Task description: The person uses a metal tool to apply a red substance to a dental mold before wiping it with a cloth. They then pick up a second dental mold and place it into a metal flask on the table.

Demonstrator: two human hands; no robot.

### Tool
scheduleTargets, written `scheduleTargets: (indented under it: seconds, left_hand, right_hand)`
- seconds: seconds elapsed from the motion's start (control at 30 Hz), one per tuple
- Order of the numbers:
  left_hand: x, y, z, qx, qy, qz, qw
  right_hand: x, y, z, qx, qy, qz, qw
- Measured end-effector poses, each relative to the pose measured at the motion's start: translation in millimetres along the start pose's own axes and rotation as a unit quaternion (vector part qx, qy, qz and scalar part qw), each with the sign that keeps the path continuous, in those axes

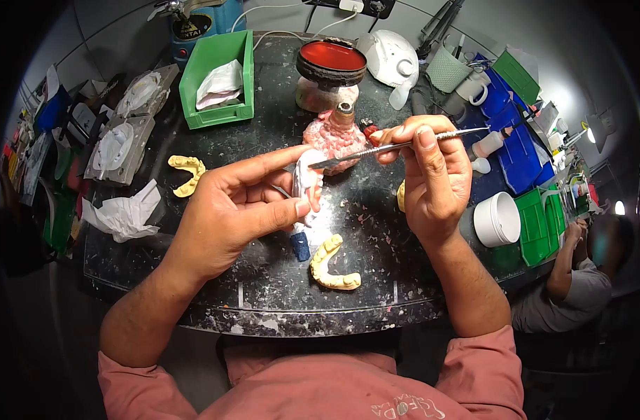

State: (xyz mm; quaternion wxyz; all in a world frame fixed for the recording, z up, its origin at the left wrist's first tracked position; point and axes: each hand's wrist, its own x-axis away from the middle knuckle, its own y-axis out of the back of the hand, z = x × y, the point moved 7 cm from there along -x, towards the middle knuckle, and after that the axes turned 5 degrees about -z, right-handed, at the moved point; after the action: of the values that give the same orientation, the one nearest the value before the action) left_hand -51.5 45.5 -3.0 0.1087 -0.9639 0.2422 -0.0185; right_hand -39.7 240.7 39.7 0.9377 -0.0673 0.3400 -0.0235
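Note:
Between its thumb and fingers, my left hand [239, 203] grips a small white and pink dental piece [308, 178] above the middle of the dark table. My right hand [435, 175] pinches a thin metal tool [386, 148], whose left tip meets the top of the dental piece. Behind them stands a pink lumpy mass [334, 140] around a metal burner. Nearer to me lie a yellow U-shaped dental cast [327, 269] and a small dark blue block [301, 246]. Part of another yellow cast [401, 197] shows behind my right hand.
Left: a yellow cast [187, 175], crumpled tissue [126, 212], grey moulds [117, 150] and a green bin [218, 115]. Behind: a red-filled dish [332, 57] and white device [390, 59]. Right: a white tub [497, 220], green trays [539, 227]; another person [568, 297] sits beyond.

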Motion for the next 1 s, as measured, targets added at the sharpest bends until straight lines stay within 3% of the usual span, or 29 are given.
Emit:
scheduleTargets:
  seconds: [0.47,0.63,0.73,0.8,0.87,1.0]
  left_hand:
    - [-0.2,1.0,2.9,0.010,0.009,0.004,1.000]
    - [-0.2,0.8,0.8,-0.001,0.008,0.003,1.000]
    - [-0.4,-1.1,-0.7,-0.001,0.005,0.007,1.000]
    - [-0.3,-1.0,-1.5,-0.002,-0.002,-0.001,1.000]
    - [0.0,-0.7,-2.1,-0.014,-0.009,-0.006,1.000]
    - [2.6,0.3,-4.0,-0.093,-0.039,-0.029,0.994]
  right_hand:
    - [1.6,0.7,-7.4,-0.013,-0.036,0.000,0.999]
    - [-0.4,11.6,-25.5,-0.153,-0.142,-0.040,0.977]
    - [-2.9,20.2,-23.1,-0.171,-0.132,-0.095,0.972]
    - [-8.9,23.3,-21.4,-0.141,-0.108,-0.089,0.980]
    - [-11.6,38.6,-13.4,0.009,-0.020,-0.164,0.986]
    - [-13.5,36.0,-6.5,0.103,0.027,-0.132,0.986]
